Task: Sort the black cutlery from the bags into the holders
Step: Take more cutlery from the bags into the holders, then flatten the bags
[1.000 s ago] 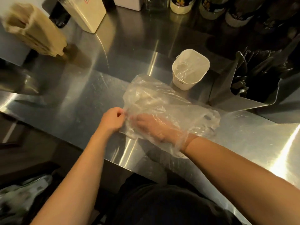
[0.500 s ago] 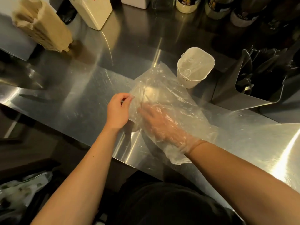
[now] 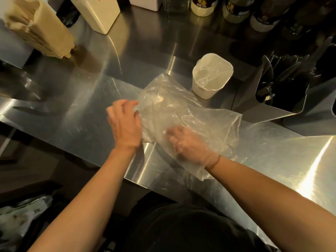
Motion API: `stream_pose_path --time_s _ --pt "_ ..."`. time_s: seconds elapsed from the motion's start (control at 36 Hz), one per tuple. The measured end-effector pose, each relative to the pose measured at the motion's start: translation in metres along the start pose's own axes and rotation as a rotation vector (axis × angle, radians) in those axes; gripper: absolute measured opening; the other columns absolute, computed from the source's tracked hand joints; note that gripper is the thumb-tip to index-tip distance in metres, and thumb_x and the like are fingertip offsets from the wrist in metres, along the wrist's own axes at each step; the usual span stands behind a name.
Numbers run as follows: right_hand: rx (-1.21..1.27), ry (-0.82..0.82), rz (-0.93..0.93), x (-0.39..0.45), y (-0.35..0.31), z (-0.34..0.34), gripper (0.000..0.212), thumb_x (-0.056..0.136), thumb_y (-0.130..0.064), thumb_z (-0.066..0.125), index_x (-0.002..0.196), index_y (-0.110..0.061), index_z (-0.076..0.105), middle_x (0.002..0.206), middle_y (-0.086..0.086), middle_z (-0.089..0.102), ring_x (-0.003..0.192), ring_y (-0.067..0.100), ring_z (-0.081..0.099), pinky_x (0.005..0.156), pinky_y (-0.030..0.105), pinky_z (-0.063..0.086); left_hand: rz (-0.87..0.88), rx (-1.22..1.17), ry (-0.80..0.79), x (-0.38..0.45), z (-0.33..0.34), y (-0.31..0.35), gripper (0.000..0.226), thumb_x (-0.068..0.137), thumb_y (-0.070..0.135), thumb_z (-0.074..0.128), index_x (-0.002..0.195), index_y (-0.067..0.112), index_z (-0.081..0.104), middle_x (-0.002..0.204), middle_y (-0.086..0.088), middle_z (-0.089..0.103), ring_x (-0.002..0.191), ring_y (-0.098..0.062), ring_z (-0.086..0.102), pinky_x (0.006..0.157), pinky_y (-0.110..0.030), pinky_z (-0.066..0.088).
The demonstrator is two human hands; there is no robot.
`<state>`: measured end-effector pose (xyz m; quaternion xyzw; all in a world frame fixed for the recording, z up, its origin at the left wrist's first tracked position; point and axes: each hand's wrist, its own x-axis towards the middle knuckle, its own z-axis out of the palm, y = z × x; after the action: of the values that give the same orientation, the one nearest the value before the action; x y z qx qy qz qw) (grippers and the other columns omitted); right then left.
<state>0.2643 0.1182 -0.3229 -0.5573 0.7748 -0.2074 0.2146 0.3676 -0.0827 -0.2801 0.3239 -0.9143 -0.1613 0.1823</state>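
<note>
A clear plastic bag (image 3: 196,113) lies crumpled on the steel counter (image 3: 76,124). It looks empty of black cutlery. My right hand (image 3: 189,144) is inside the bag, seen through the film, fingers curled against the plastic. My left hand (image 3: 125,120) grips the bag's left edge from outside. A metal holder (image 3: 254,106) at the right stands full of black cutlery (image 3: 291,73). A white cup holder (image 3: 211,75) behind the bag has clear plastic in it.
A stack of brown paper bags (image 3: 40,28) lies at the back left beside a cream container (image 3: 98,13). Jars and bottles (image 3: 236,8) line the back edge. The counter's front edge runs just below my wrists.
My left hand has moved up along the bag's left edge and spread its fingers. My right hand has drawn back toward me inside the bag, and the bag has shifted and flattened.
</note>
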Motion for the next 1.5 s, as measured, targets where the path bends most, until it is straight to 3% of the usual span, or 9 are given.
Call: stream_pose_path --time_s 0.08,0.19,0.28,0.5,0.58,0.75,0.97,1.22,1.5 --pt "-0.059 0.018 -0.078 0.002 -0.002 0.006 0.037 0.097 -0.010 0.051 0.131 0.000 0.061 0.134 0.018 0.058 0.124 0.031 0.051 0.107 0.043 0.045 0.337 -0.114 -0.180 -0.019 0.023 0.017 0.034 0.088 0.005 0.054 0.122 0.009 0.061 0.124 -0.017 0.061 0.109 -0.037 0.054 0.098 -0.040 0.041" --pt "-0.190 -0.049 -0.151 -0.002 0.008 0.003 0.051 0.100 -0.028 0.048 0.144 -0.004 0.044 0.149 0.021 0.043 0.138 0.036 0.040 0.115 0.049 0.034 0.065 -0.030 -0.541 -0.039 0.046 0.021 0.059 0.101 0.042 0.028 0.153 0.017 0.035 0.162 -0.003 0.028 0.149 -0.025 0.019 0.122 -0.044 0.022" --pt "-0.191 -0.134 -0.065 -0.011 0.019 -0.002 0.063 0.097 -0.041 0.041 0.149 -0.006 0.040 0.158 0.019 0.033 0.146 0.038 0.030 0.120 0.055 0.026 0.069 0.083 -0.602 -0.043 0.051 0.017 0.066 0.097 0.051 0.013 0.158 0.025 0.023 0.168 0.002 0.008 0.153 -0.022 0.002 0.123 -0.044 0.013" --pt "-0.355 -0.091 0.101 -0.047 0.037 -0.014 0.057 0.104 -0.035 0.047 0.156 -0.020 0.029 0.163 0.009 0.027 0.149 0.027 0.015 0.121 0.031 -0.010 0.091 0.224 -0.562 -0.047 0.058 0.020 0.063 0.099 0.049 0.025 0.157 0.024 0.023 0.167 -0.005 0.013 0.152 -0.030 0.009 0.123 -0.052 0.015" --pt "-0.414 -0.060 0.138 -0.056 0.041 -0.019 0.070 0.093 -0.034 0.066 0.149 -0.018 0.026 0.156 0.020 0.035 0.143 0.041 0.031 0.120 0.051 0.009 0.114 0.226 -0.544 -0.049 0.060 0.021 0.060 0.102 0.048 0.028 0.157 0.022 0.023 0.167 -0.007 0.013 0.152 -0.032 0.011 0.122 -0.054 0.016" --pt "-0.394 0.014 0.285 -0.075 0.051 -0.016 0.039 0.095 -0.028 0.060 0.132 -0.018 0.051 0.144 0.022 0.042 0.134 0.042 0.032 0.110 0.061 0.038 0.130 0.260 -0.520 -0.050 0.061 0.020 0.058 0.104 0.046 0.031 0.155 0.022 0.024 0.166 -0.008 0.015 0.151 -0.034 0.014 0.122 -0.054 0.019" --pt "-0.254 0.009 0.425 -0.076 0.043 -0.018 0.072 0.089 -0.064 0.047 0.148 -0.025 0.033 0.158 0.015 0.026 0.146 0.038 0.021 0.124 0.050 0.012 0.109 0.268 -0.516 -0.050 0.060 0.025 0.060 0.104 0.046 0.029 0.158 0.021 0.022 0.168 -0.006 0.009 0.153 -0.031 0.007 0.124 -0.051 0.011" --pt "-0.208 0.156 0.602 -0.052 0.033 -0.018 0.060 0.095 -0.053 0.054 0.137 -0.011 0.051 0.134 0.016 0.046 0.119 0.031 0.034 0.106 0.039 0.026 0.077 0.260 -0.525 -0.050 0.060 0.026 0.059 0.105 0.047 0.027 0.159 0.023 0.019 0.168 -0.004 0.006 0.154 -0.030 0.003 0.124 -0.051 0.010" --pt "-0.145 0.167 0.433 -0.073 0.044 -0.024 0.036 0.092 -0.031 0.068 0.122 -0.012 0.061 0.121 0.014 0.056 0.106 0.036 0.053 0.091 0.047 0.052 0.099 0.267 -0.491 -0.051 0.063 0.024 0.058 0.105 0.046 0.027 0.158 0.024 0.019 0.168 -0.004 0.010 0.153 -0.030 0.007 0.124 -0.052 0.011"
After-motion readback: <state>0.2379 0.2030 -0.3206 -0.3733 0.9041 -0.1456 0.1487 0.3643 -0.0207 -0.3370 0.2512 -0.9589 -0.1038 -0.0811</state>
